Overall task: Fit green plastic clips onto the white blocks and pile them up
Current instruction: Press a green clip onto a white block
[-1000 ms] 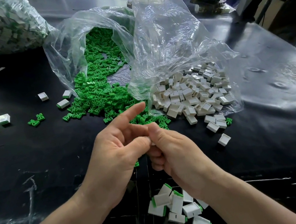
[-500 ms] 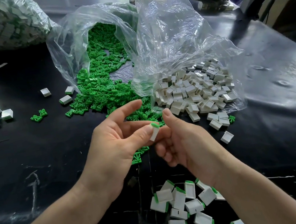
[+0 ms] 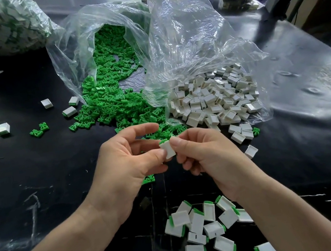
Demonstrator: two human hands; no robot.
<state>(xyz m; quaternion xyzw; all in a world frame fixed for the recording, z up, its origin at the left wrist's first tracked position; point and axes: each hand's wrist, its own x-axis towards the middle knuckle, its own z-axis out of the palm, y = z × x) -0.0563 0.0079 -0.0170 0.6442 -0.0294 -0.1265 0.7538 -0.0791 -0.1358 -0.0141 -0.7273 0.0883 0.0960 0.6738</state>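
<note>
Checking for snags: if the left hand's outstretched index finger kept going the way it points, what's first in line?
Most likely the green clips spilling from the clear bag. The left hand has its index finger aimed up and right over their near edge; depth is unclear, so it might pass just above them.

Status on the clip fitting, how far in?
Done: a small pile of clipped white blocks near the wrists. In hand: left hand and right hand pinch one clipped block. Left: loose green plastic clips and bare white blocks fill the bags.
</note>
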